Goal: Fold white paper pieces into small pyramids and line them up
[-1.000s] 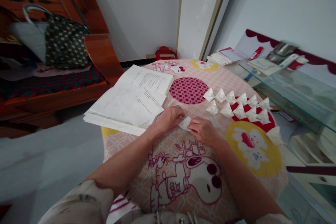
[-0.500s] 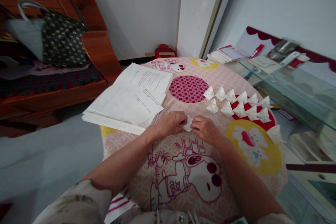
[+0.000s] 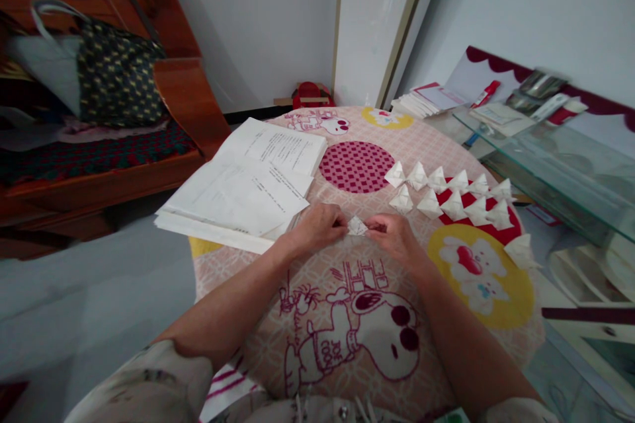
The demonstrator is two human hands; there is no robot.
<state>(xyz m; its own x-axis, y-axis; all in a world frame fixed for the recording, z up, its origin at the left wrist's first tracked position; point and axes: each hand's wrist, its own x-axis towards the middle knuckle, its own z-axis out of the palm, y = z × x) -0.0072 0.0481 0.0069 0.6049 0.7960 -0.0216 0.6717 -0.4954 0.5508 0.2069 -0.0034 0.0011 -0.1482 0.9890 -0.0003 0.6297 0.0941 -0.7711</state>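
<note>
So the person's got both hands over the middle of the round table (image 3: 421, 145), each one pinching a side of a small folded paper (image 3: 357, 226). The left hand (image 3: 327, 223) has its fingers closed on the left corner, and the right hand (image 3: 391, 232) is gripping the right corner between thumb and fingertips, so the paper sits right in the gap between them. Half a second back the left fingers covered a good bit of it; now more of it shows and it reads as a neat little diamond, where a second ago it looked like a longer, slanted strip. The right hand has also shifted slightly toward the table's far edge. Everything else is where it was: the open book (image 3: 258, 145) is lying by the left edge, one corner poking out past it, with loose sheets (image 3: 268, 205) on top. Over toward the right edge there are two rows of white folded pieces (image 3: 453, 205), six behind and five in front, plus a single piece (image 3: 520, 250) right at the edge, nearer the person.
</note>
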